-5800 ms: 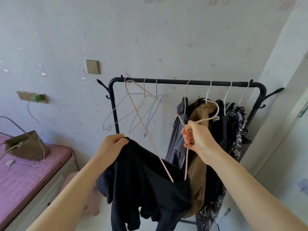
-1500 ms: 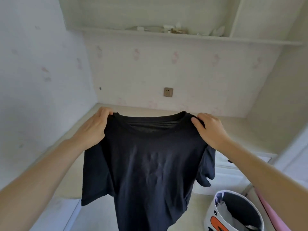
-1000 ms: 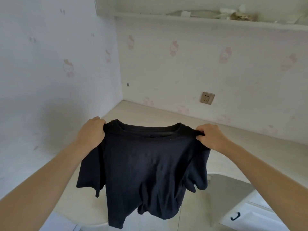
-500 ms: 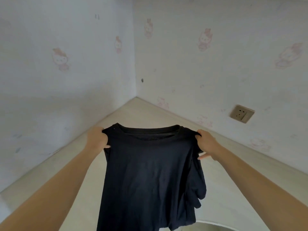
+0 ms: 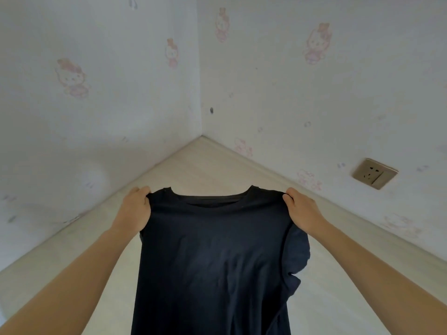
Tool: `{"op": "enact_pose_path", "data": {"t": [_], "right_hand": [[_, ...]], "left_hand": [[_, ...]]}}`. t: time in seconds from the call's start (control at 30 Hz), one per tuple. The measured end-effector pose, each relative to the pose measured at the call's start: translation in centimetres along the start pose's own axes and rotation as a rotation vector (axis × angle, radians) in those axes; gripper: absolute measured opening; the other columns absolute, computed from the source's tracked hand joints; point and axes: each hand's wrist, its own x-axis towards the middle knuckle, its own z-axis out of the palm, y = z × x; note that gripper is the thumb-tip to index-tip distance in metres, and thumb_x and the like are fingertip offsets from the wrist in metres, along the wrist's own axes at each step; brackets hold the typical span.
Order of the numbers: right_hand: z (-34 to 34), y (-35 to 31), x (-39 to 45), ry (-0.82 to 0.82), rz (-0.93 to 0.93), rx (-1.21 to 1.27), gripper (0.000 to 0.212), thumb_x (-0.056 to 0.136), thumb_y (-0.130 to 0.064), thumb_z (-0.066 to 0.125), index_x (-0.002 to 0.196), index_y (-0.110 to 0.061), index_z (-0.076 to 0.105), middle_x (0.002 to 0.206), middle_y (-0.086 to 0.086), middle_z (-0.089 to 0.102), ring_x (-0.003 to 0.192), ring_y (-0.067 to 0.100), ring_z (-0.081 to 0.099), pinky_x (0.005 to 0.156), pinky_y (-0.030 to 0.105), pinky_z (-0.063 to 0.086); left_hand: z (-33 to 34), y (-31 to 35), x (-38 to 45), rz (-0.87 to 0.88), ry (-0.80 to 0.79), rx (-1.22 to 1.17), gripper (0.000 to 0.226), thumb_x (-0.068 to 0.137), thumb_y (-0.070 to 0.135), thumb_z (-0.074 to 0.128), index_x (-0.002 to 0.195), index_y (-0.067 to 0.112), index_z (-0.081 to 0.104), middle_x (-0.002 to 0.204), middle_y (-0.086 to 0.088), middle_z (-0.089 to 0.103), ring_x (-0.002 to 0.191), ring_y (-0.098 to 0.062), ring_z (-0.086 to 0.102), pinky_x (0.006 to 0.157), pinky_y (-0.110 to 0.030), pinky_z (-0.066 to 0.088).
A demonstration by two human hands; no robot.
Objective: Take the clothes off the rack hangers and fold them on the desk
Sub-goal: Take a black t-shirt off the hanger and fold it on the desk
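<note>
A black T-shirt (image 5: 212,257) is stretched out between my hands above the pale wooden desk (image 5: 200,165), collar away from me. My left hand (image 5: 135,209) grips its left shoulder and my right hand (image 5: 302,209) grips its right shoulder. The right sleeve bunches in folds below my right wrist. The shirt's lower part runs out of the frame at the bottom. Whether its body touches the desk I cannot tell. The rack and hangers are out of view.
The desk fits into a corner where two wallpapered walls (image 5: 96,105) meet. A wall socket (image 5: 373,173) sits low on the right wall, just above the desk.
I have come closer to the desk corner and the shirt has moved forward over the desk, still held by both shoulders. Earlier it came off a hanger at the rack.
</note>
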Motion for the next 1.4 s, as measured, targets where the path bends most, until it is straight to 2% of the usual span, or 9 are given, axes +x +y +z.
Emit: {"op": "enact_pose_path", "data": {"t": [0.3,0.5,0.63,0.77,0.9,1.1,1.2,1.27,1.4], "right_hand": [[2.4,0.4,5.2,-0.006,0.005,-0.017,0.031,0.104,-0.027,0.031,0.080,-0.010,0.043,0.071,0.008,0.054,0.070,0.025,0.050,0.067,0.040,0.042],[4.0,1.2,10.9,0.000,0.036,-0.048,0.033,0.104,-0.026,0.030,0.076,-0.012,0.040,0.068,0.006,0.051,0.066,0.022,0.048,0.066,0.039,0.041],[4.7,2.0,14.6,-0.019,0.048,-0.094,0.033,0.104,-0.028,0.030,0.082,-0.009,0.045,0.069,0.007,0.053,0.068,0.025,0.051,0.068,0.042,0.044],[6.7,1.5,19.4,-0.012,0.008,-0.145,0.032,0.104,-0.027,0.030,0.081,-0.010,0.044,0.068,0.006,0.054,0.065,0.023,0.051,0.064,0.040,0.041],[9.7,1.4,25.2,-0.019,0.014,-0.201,0.031,0.105,-0.027,0.028,0.084,-0.010,0.044,0.068,0.003,0.052,0.066,0.023,0.050,0.064,0.035,0.035],[13.6,1.8,32.0,0.043,0.046,-0.260,0.029,0.105,-0.027,0.026,0.087,-0.011,0.043,0.079,0.008,0.051,0.081,0.032,0.051,0.074,0.036,0.033],[14.7,2.4,34.1,0.099,0.060,-0.274,0.028,0.105,-0.028,0.029,0.098,-0.009,0.048,0.101,0.020,0.050,0.092,0.035,0.044,0.080,0.038,0.032],[15.4,2.8,34.9,0.092,0.048,-0.252,0.031,0.104,-0.028,0.035,0.119,-0.004,0.048,0.120,0.024,0.044,0.103,0.040,0.043,0.090,0.043,0.037],[16.3,3.9,33.8,0.081,-0.154,-0.356,0.054,0.097,-0.022,0.049,0.146,-0.009,0.029,0.140,0.019,0.034,0.119,0.037,0.041,0.098,0.047,0.043]], "left_hand": [[1.6,-1.1,4.9,-0.002,-0.078,0.204,0.021,0.099,0.005,0.032,0.096,0.007,0.053,0.087,-0.011,0.051,0.078,-0.030,0.052,0.072,-0.045,0.047],[3.6,-2.1,10.6,-0.018,-0.192,-0.038,0.023,0.099,0.008,0.036,0.092,0.016,0.057,0.078,-0.006,0.059,0.073,-0.022,0.057,0.068,-0.038,0.047],[4.1,-3.1,13.9,0.174,-0.325,0.335,0.019,0.104,0.022,0.030,0.100,0.019,0.049,0.075,-0.001,0.056,0.067,-0.019,0.055,0.061,-0.034,0.045],[5.5,-3.2,18.5,0.198,-0.276,0.502,0.017,0.101,0.021,0.034,0.113,0.024,0.045,0.093,0.003,0.055,0.069,-0.016,0.050,0.056,-0.026,0.035],[9.0,-3.6,23.7,0.174,-0.249,0.604,0.029,0.100,0.013,0.038,0.126,0.014,0.051,0.112,-0.012,0.057,0.077,-0.027,0.052,0.064,-0.035,0.044],[14.9,-4.7,29.4,0.103,-0.120,0.562,0.021,0.103,0.015,0.041,0.109,0.000,0.055,0.128,-0.027,0.045,0.079,-0.037,0.057,0.061,-0.043,0.048],[17.0,-5.1,31.0,0.052,-0.038,0.426,0.025,0.101,0.013,0.044,0.116,-0.005,0.051,0.120,-0.029,0.044,0.094,-0.045,0.052,0.069,-0.053,0.050],[18.2,-5.2,31.6,0.029,-0.019,0.316,0.036,0.100,0.017,0.047,0.129,-0.003,0.043,0.130,-0.031,0.037,0.112,-0.047,0.044,0.081,-0.056,0.048],[20.3,-6.3,30.6,0.165,-0.061,0.384,0.056,0.097,0.033,0.052,0.144,0.009,0.035,0.139,-0.025,0.036,0.129,-0.044,0.036,0.107,-0.059,0.032]]}}
